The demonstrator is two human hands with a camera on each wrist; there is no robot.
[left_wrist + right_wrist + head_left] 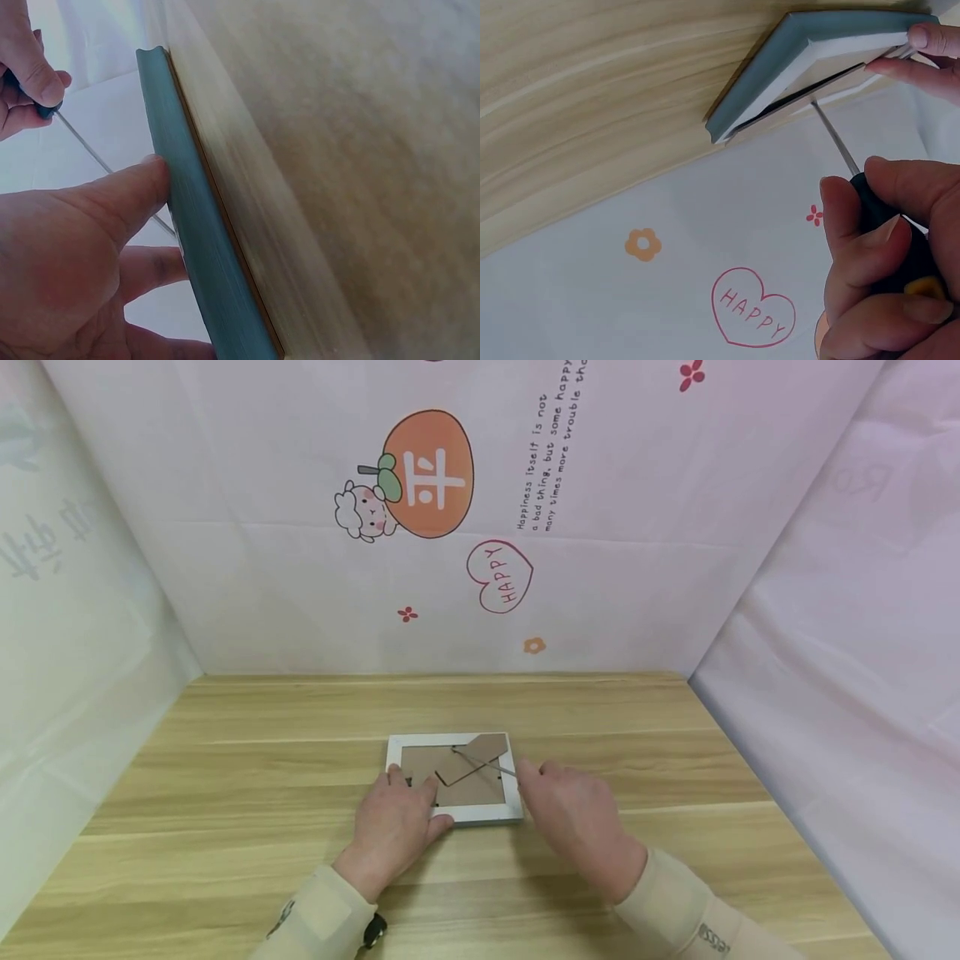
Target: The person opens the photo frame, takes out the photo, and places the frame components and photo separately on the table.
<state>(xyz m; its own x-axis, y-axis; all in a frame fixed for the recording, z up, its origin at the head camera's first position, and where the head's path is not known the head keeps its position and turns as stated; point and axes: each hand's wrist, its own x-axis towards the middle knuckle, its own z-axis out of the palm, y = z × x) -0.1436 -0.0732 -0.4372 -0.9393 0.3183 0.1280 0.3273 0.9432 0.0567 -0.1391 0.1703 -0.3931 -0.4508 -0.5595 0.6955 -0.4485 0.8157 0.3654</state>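
Cream-coloured sleeves come in nearest me, the left sleeve (pixel 322 914) and the right sleeve (pixel 675 902), over the near part of a pale wood-grain tabletop (pixel 247 810). A small black object (pixel 375 931) sits at the left cuff.

From where I stand, the left hand (pixel 397 822) holds a picture frame (pixel 480 812) at its near left corner, thumb against the blue-green side and fingertips on the back. The right hand (pixel 577 822), just off the frame's right side, is closed firmly round the dark handle of a screwdriver (pixel 866 202), whose thin metal shaft slants over the frame towards its far inner edge; whether the tip touches there is too small to tell.

The frame lies back up, about midway between the tabletop's left and right edges and nearer the far edge. Inside its white border is a brown backing board (pixel 476 789), and a brown stand flap (pixel 486 747) reaches across to the frame's far right corner.

Past the tabletop's far edge rises a white cloth wall (pixel 300 602), printed with a red heart (pixel 501 577) reading HAPPY, small flowers, lines of text, and a sheep (pixel 363 512) beside an orange fruit (pixel 408 439). White sheeting hangs along both side edges too.
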